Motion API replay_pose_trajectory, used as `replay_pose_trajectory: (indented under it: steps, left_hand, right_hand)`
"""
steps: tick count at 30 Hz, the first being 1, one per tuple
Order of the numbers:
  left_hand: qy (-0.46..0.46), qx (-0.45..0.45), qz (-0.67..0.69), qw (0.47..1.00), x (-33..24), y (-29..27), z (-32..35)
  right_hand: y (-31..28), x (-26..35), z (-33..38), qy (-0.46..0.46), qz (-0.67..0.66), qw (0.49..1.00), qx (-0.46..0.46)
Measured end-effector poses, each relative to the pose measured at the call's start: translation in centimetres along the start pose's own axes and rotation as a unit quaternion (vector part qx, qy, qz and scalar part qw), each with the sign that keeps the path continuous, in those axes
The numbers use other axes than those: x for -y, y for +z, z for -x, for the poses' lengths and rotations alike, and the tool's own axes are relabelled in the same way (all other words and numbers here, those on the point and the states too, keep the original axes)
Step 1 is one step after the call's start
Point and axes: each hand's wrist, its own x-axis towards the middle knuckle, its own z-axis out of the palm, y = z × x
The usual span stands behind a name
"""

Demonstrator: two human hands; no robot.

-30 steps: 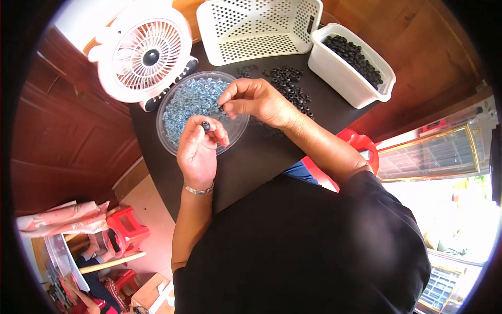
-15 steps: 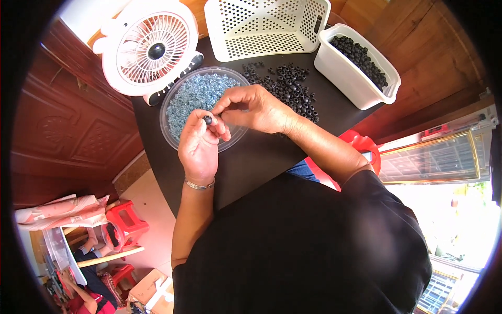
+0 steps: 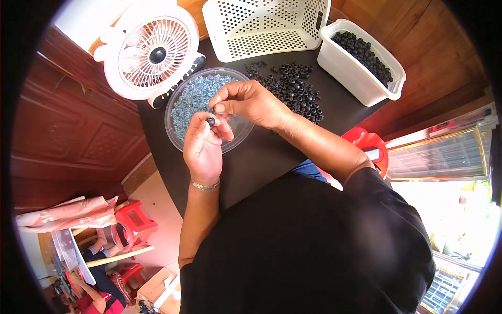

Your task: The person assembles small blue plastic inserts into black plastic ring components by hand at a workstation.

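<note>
My left hand [image 3: 203,147] pinches a small black ring [image 3: 210,121] between thumb and fingers, just over the near rim of a clear round bowl [image 3: 178,104] filled with small pale-blue transparent pieces [image 3: 194,97]. My right hand [image 3: 250,102] hovers right beside it, its fingertips pressed together above the ring, apparently pinching a tiny piece too small to make out. To the right of the hands a loose heap of black rings [image 3: 293,86] lies on the black table [image 3: 261,162].
A white table fan [image 3: 151,49] stands left of the bowl. Behind it sits a white perforated basket [image 3: 266,26], and at the right a white tub [image 3: 361,81] holds more black rings. A red stool [image 3: 366,142] is by my right elbow.
Both hands stay together over the bowl's edge. The view has shifted slightly, and the right fingertips have closed in on the ring held in the left hand.
</note>
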Motion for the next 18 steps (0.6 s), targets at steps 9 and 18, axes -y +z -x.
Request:
replay_pose_trajectory:
  steps: [9,18]
  left_hand:
    - [-0.021,-0.029,-0.058,0.998,0.25,-0.17,0.01]
    - [-0.023,-0.068,-0.147,0.986,0.59,0.03,0.11]
  right_hand:
    - [-1.05,-0.19,-0.13,0.007,-0.016,1.0,0.018]
    - [-0.8,0.12,0.02,0.003,0.043,0.999,0.0]
